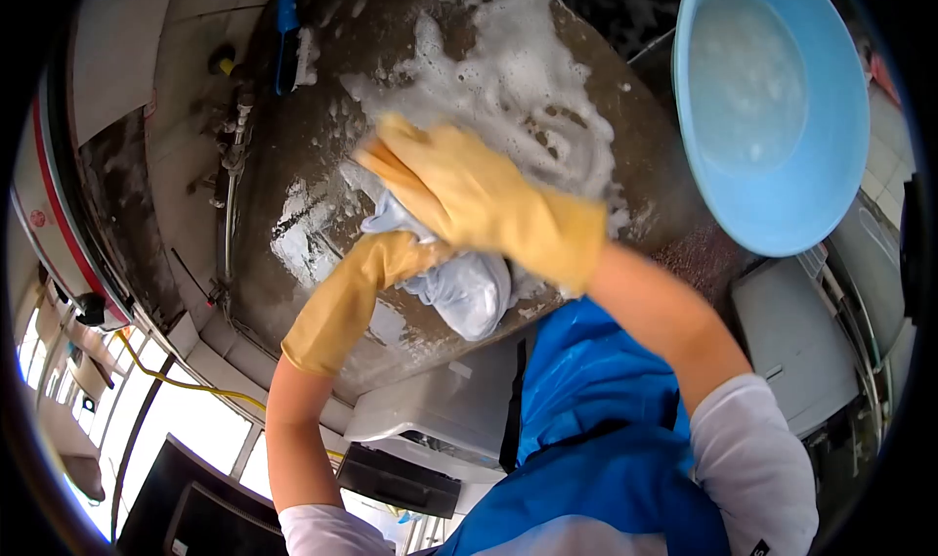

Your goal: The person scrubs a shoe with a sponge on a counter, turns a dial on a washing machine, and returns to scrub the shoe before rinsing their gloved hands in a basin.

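A wet, pale grey-blue cloth [467, 294] lies bunched on the soapy brown work surface [674, 199]. My left hand [376, 273], in a yellow rubber glove, is closed on the cloth's left side. Over its upper part lies my right hand [454, 180], gloved the same way, with fingers together and bent over the cloth. Motion blurs the right hand, and its palm side is hidden. White suds [518, 87] spread over the surface beyond both hands.
A light blue basin [826, 155] of cloudy water stands at the upper right. A blue-handled brush [287, 14] lies at the upper left, near a metal pipe [233, 165] along the wall. Below the surface's near edge is a white appliance [440, 405].
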Motion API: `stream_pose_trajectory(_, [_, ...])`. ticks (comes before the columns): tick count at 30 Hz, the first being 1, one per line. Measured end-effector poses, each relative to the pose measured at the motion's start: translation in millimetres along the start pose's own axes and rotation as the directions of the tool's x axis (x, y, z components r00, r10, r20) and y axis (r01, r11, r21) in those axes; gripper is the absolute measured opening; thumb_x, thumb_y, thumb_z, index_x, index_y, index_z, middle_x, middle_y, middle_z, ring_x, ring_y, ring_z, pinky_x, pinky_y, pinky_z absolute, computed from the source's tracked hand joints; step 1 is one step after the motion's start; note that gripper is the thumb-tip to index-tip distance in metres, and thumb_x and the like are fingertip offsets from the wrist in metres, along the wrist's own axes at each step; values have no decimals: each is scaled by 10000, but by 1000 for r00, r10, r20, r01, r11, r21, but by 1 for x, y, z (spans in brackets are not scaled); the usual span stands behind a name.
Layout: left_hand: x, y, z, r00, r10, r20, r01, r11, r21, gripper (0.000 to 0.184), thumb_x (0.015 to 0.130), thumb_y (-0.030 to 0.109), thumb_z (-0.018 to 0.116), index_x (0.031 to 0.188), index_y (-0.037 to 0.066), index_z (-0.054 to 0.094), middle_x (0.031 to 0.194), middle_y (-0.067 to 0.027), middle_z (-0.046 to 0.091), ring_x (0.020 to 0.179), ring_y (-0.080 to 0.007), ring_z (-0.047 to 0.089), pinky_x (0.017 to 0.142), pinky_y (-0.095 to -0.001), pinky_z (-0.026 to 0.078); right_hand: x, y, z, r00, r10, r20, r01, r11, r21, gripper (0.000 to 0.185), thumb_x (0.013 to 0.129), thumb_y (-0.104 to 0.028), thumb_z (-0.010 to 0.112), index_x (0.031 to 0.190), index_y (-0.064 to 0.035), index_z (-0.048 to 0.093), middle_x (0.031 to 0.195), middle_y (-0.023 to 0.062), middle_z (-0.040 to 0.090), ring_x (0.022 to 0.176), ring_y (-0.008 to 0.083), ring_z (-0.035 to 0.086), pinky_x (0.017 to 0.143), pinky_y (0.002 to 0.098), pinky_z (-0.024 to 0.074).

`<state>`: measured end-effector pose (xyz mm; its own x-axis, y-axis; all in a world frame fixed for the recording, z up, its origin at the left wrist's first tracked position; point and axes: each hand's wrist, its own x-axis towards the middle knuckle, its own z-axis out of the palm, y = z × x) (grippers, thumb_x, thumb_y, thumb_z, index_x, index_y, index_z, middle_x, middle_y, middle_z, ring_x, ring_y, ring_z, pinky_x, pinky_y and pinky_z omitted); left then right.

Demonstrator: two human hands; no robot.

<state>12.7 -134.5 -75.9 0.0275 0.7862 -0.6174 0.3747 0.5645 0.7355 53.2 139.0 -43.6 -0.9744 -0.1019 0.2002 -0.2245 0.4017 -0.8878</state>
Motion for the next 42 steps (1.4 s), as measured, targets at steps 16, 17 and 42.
stream_pose_trajectory(16, [-13,-4,12,939,-343,1,204,556,-805,390,1019,229,655,1333,0,630,1336,-159,652,1244,-271,622,1068,-402,506,-85,-40,24,983,144,-113,-146,989,-5,480,993,-93,587,1399,156,524,1385,387,507,1008,441,636,919,482,532])
stream_pose_trajectory(17, [-14,-10,17,940,-341,-4,197,551,-811,409,1027,234,642,1357,-4,611,1355,-166,640,1263,-279,611,1085,-407,494,-63,-30,25,986,75,-146,-89,992,-93,473,980,-48,588,1395,170,520,1398,405,486,1052,451,628,917,477,532])
stream_pose_trajectory(42, [15,73,0,748,-449,-489,3,739,-674,415,1009,242,573,1360,46,675,1219,-135,736,1131,-251,681,1038,-373,520,-115,-70,38,944,320,82,-274,898,-343,560,979,-243,655,1417,85,535,1263,326,577,955,424,599,860,469,522])
